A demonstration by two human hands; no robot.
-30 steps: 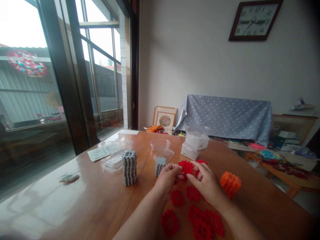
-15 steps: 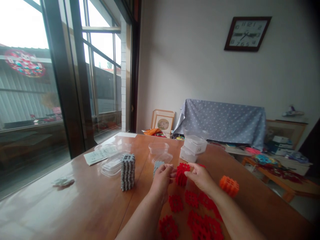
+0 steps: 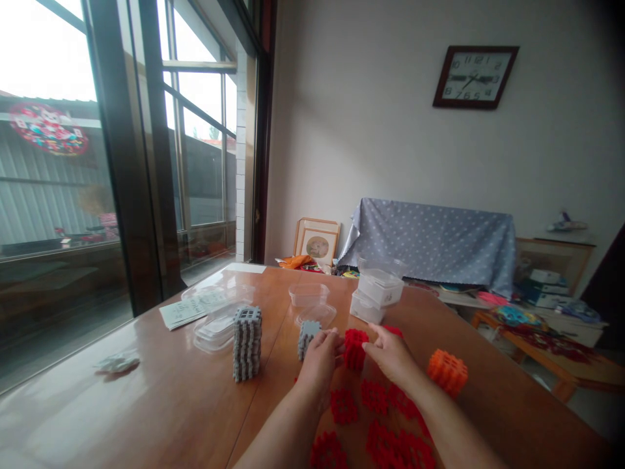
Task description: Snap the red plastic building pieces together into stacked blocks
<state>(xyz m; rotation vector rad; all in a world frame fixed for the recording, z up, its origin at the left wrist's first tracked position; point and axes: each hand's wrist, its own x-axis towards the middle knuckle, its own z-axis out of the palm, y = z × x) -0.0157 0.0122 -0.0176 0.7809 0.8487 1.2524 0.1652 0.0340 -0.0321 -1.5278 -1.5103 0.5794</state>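
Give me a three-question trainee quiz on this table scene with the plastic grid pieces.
1. True or false: both hands grip the red block.
2. Which is taller: A) the grey stack or B) the small grey block?
3. What colour is the cube just beyond the right hand?

Key
1. True: the left hand and the right hand pinch it from either side, above the loose red pieces on the table.
2. A.
3. Orange.
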